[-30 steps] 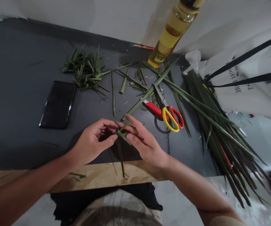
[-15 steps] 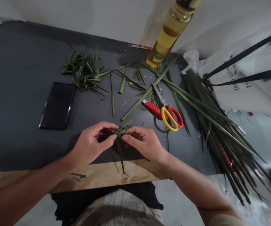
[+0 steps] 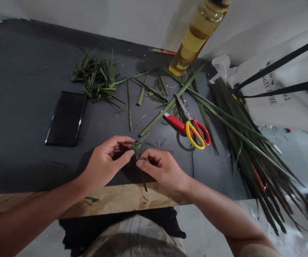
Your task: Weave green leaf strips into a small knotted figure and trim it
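Between my hands is a small folded piece of green leaf strip (image 3: pixel 136 146), with one thin end sticking up and a longer tail hanging toward the table's front edge. My left hand (image 3: pixel 111 155) pinches its folded part between thumb and fingers. Just below and to the right, my right hand (image 3: pixel 162 166) has thumb and forefinger closed on the strip's tail. Beyond my hands lie scissors (image 3: pixel 194 134) with one yellow and one red handle, partly over a red utility knife (image 3: pixel 177 123). Cut leaf strips (image 3: pixel 156 119) are scattered around them.
A black phone (image 3: pixel 66 119) lies at left, near a heap of leaf pieces (image 3: pixel 97 78). A bottle of yellow liquid (image 3: pixel 194 43) stands at the back. Long leaves (image 3: pixel 239 142) lie at right beside a white bag (image 3: pixel 288 92). A wooden strip (image 3: pixel 111 200) edges the table.
My right hand has moved slightly down from the folded part to the tail. The tail's lower end has swung right. My left hand keeps its pinch.
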Demonstrator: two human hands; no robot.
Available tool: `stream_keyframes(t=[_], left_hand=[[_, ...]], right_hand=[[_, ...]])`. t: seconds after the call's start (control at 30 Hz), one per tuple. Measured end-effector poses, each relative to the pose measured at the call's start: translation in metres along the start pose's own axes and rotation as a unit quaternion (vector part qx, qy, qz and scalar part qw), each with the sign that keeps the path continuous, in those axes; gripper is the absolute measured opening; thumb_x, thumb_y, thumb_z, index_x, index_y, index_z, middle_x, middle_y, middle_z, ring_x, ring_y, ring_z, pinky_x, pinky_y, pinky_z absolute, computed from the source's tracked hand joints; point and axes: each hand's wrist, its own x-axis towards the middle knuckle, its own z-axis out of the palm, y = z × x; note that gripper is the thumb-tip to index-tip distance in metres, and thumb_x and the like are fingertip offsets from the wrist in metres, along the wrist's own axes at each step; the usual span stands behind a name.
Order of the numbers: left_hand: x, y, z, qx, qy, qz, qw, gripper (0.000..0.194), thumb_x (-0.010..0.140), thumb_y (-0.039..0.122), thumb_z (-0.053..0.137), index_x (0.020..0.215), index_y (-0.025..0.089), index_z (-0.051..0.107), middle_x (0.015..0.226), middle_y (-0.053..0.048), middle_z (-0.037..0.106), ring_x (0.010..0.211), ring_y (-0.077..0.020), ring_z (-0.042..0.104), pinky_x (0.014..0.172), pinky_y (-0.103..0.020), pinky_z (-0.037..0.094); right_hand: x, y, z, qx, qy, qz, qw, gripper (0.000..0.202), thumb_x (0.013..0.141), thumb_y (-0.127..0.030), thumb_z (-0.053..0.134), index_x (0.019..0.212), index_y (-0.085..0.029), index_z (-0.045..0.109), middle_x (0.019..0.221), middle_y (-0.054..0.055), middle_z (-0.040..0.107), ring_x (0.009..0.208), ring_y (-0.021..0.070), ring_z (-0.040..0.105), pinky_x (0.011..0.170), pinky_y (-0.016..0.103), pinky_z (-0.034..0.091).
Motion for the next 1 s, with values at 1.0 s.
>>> stream_keyframes(t=[1.0], left_hand=[[-0.001, 0.0, 0.001, -0.088, -0.034, -0.079, 0.992, 0.025, 0.078, 0.036, 0.088, 0.096, 0.021, 0.083, 0.087, -0.004, 0.083, 0.079, -0.017, 0.075, 0.072, -0.025, 0.06]], right_hand=[[-0.003, 0.001, -0.02, -0.063, -0.112, -0.019, 0.992, 0.054, 0.098, -0.054, 0.07, 0.061, -0.018, 0.054, 0.055, -0.008, 0.036, 0.054, 0.0068, 0.031, 0.049, 0.023, 0.025]])
